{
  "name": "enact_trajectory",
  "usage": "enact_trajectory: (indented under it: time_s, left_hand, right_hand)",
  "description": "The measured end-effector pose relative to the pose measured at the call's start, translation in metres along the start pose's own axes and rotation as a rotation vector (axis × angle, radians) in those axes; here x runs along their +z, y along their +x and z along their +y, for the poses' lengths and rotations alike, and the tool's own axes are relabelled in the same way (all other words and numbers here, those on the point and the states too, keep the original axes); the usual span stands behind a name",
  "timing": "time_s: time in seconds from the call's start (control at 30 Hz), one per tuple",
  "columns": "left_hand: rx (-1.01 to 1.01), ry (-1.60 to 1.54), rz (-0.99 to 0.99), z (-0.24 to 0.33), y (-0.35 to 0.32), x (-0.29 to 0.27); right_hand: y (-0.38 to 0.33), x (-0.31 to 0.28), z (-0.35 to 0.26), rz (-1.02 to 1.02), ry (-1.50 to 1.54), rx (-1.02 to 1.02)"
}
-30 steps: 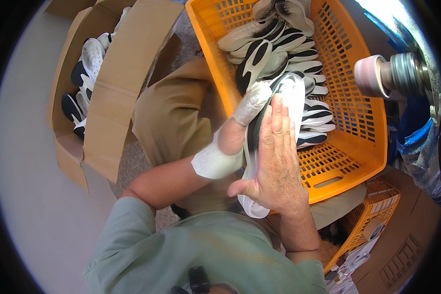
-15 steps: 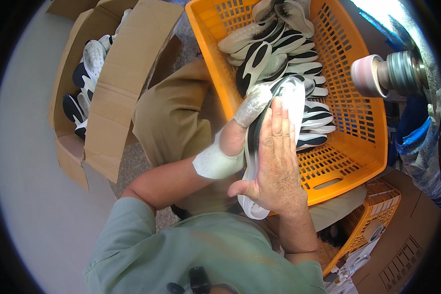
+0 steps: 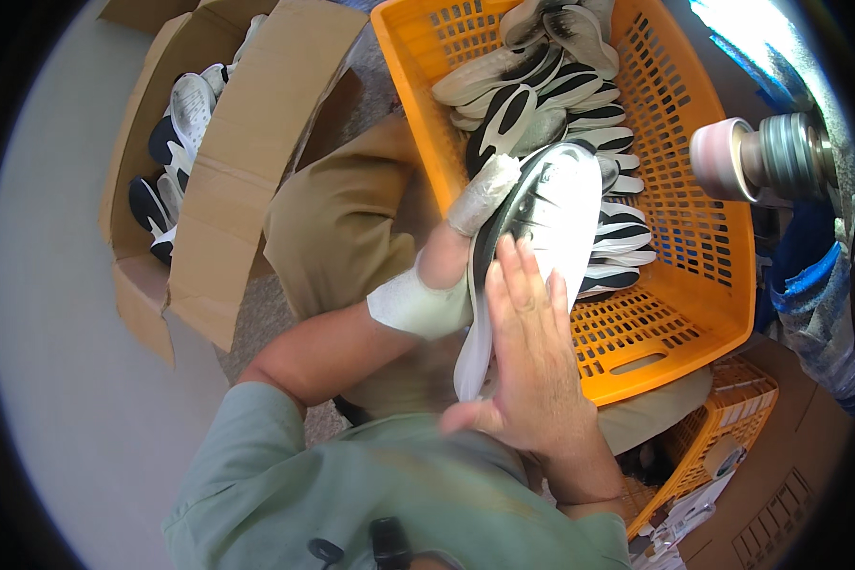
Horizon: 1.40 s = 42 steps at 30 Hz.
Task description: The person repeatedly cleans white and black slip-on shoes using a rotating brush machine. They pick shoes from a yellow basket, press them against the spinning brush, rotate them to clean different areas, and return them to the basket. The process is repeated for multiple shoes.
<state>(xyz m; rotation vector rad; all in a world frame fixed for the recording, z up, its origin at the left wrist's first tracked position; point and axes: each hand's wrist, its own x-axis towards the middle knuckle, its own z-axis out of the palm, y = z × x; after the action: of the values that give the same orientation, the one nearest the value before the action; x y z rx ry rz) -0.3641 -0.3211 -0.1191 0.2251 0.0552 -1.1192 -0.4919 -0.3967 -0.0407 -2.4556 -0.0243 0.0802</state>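
A white shoe sole (image 3: 565, 204) with a black edge strip is held up over the near side of an orange crate. My left hand (image 3: 446, 255) grips it from the left, its thumb wrapped in clear tape and its wrist in a white band. Most of that hand's fingers are hidden behind the sole. My right hand (image 3: 537, 347) lies flat on the sole's near half, fingers stretched out and thumb apart. Beyond them, several black-and-white soles (image 3: 617, 228) lie stacked in the orange crate (image 3: 679, 366).
To the right, a pinkish roller (image 3: 720, 160) sits on a ribbed spindle, with blue-edged plastic sheeting (image 3: 807, 275) below. An open cardboard box (image 3: 247, 161) at the left contains more soles. Another orange crate (image 3: 755, 380) stands under the right side of the first.
My right hand has slid down the sole toward me, uncovering its upper half. The sole has turned to show more of its white face. The view has shifted slightly.
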Motion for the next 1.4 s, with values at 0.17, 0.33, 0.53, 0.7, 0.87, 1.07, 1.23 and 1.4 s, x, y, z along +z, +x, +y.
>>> enact_trajectory:
  time_s: [0.17,0.33,0.53,0.7,0.87,1.07,1.23,1.4]
  left_hand:
    - [-0.136,0.019,0.055,0.002,0.003,0.009]
    - [-0.142,0.03,0.033,-0.001,0.007,0.007]
    - [-0.14,0.004,0.051,-0.001,0.008,0.006]
    - [-0.159,-0.068,0.02,0.001,0.007,0.01]
    - [-0.146,0.032,0.03,0.004,0.007,0.013]
    - [-0.165,-0.212,0.108,0.002,0.008,0.006]
    - [-0.164,-0.093,0.029,0.002,0.012,0.004]
    - [-0.166,-0.234,-0.001,0.013,0.062,0.022]
  right_hand:
    - [-0.012,-0.003,-0.018,0.016,0.012,-0.06]
    - [-0.015,-0.001,-0.023,0.02,0.035,-0.08]
    - [-0.014,0.001,-0.024,-0.001,0.075,-0.088]
    - [-0.012,0.001,-0.024,-0.002,0.086,-0.082]
    - [-0.011,0.001,-0.024,-0.006,0.081,-0.083]
    - [-0.01,0.003,-0.024,0.009,0.081,-0.087]
    - [-0.027,0.008,-0.011,0.132,0.066,-0.089]
    - [-0.059,0.014,0.018,0.775,0.715,0.186]
